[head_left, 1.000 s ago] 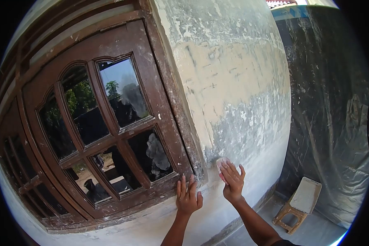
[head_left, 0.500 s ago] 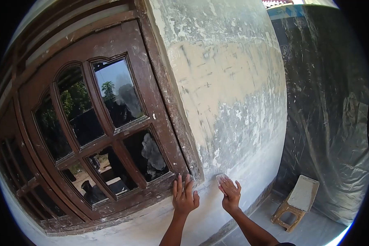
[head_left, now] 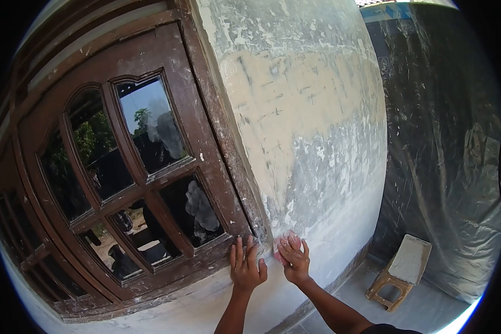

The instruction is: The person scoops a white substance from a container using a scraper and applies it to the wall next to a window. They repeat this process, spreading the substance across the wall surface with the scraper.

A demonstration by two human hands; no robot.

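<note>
My left hand (head_left: 246,268) rests with its fingers spread against the lower right corner of the brown wooden window (head_left: 203,161). It holds nothing. Just to the right, my right hand (head_left: 296,261) presses a reddish piece of sandpaper (head_left: 279,255) flat on the wall (head_left: 328,167), close beside the window frame. My fingers cover much of the sandpaper. The wall around it is patchy grey and white, with a broad beige smoothed area higher up.
A small worn stool (head_left: 392,288) stands on the tiled floor at the lower right, with a pale tray (head_left: 411,259) on top. Dark plastic sheeting (head_left: 440,139) hangs along the right side. Glass panes (head_left: 150,125) fill the window on the left.
My right hand has slid left along the wall with the sandpaper, nearer to the window frame. My left hand stays against the window corner. The view has shifted slightly.
</note>
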